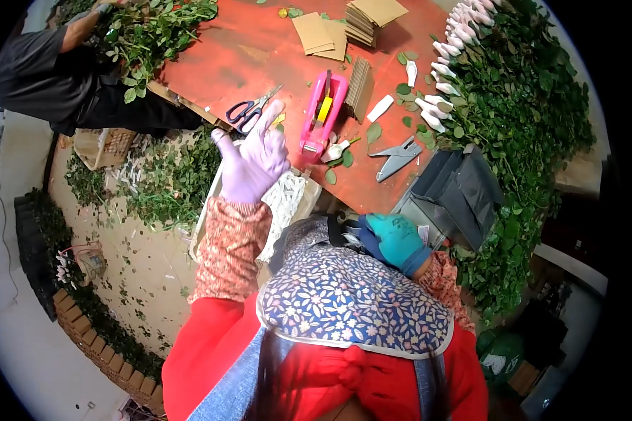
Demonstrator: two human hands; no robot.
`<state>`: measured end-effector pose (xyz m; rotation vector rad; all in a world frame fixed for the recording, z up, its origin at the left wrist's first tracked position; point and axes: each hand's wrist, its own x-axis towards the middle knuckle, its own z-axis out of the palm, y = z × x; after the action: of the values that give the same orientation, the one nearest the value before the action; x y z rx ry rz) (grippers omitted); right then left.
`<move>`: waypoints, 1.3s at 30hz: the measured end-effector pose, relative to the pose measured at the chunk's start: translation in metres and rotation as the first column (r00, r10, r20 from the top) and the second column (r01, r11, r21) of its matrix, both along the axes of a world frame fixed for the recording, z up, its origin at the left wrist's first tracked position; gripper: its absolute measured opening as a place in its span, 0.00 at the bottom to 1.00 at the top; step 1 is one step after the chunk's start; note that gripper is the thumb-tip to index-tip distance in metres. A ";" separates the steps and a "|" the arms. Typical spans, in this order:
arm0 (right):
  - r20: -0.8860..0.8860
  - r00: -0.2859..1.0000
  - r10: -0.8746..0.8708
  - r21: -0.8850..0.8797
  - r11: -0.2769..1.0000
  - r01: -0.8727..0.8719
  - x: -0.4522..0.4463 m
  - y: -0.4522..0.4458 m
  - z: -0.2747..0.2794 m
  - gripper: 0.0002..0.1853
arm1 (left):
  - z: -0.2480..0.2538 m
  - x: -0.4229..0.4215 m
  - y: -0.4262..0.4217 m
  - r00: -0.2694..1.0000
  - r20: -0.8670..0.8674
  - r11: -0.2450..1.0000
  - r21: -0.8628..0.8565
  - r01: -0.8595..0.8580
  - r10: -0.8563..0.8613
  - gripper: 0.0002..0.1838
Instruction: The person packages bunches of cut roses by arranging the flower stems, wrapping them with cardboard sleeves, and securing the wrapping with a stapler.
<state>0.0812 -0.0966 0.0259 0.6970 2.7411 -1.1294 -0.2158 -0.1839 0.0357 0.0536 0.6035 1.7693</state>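
My left hand (253,165), in a lilac glove, is raised at the table's front edge. Its thumb and index finger are spread, the others partly bent, and nothing shows in it. Just beyond its fingers lie dark-handled scissors (244,114). To its right stands a pink tape dispenser (323,116) with a yellow core. My right hand (397,240), in a teal glove, is low against the flowered apron (344,295), its fingers hidden from view. Near it are a grey stapler (399,158) and a dark grey box-like holder (463,193).
Flower stems with white-wrapped heads (439,112) are heaped along the right. Brown cardboard pieces (361,24) lie at the back of the red table (253,42). At upper left is a person in dark clothing (42,77). A tray of white pieces (284,203) is below my left hand.
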 end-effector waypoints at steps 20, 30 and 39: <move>-0.138 0.792 -0.595 -0.725 0.606 0.329 -0.015 0.001 0.020 0.14 | 0.006 0.110 0.007 0.983 -0.094 0.982 0.081 0.168 -0.160 0.13; -0.227 0.673 -0.704 -0.917 0.386 0.095 0.012 -0.003 0.009 0.15 | 0.049 0.130 0.015 0.894 0.141 0.900 0.174 0.400 -0.425 0.70; -0.164 0.677 -0.717 -0.931 0.339 0.134 0.023 -0.001 -0.007 0.15 | 0.051 0.144 0.018 0.826 0.267 0.860 0.282 0.425 -0.496 0.71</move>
<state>0.1044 -0.0977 0.0191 1.0715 1.6506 -2.9770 -0.0720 -0.1659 0.0862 0.0434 0.1310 1.3138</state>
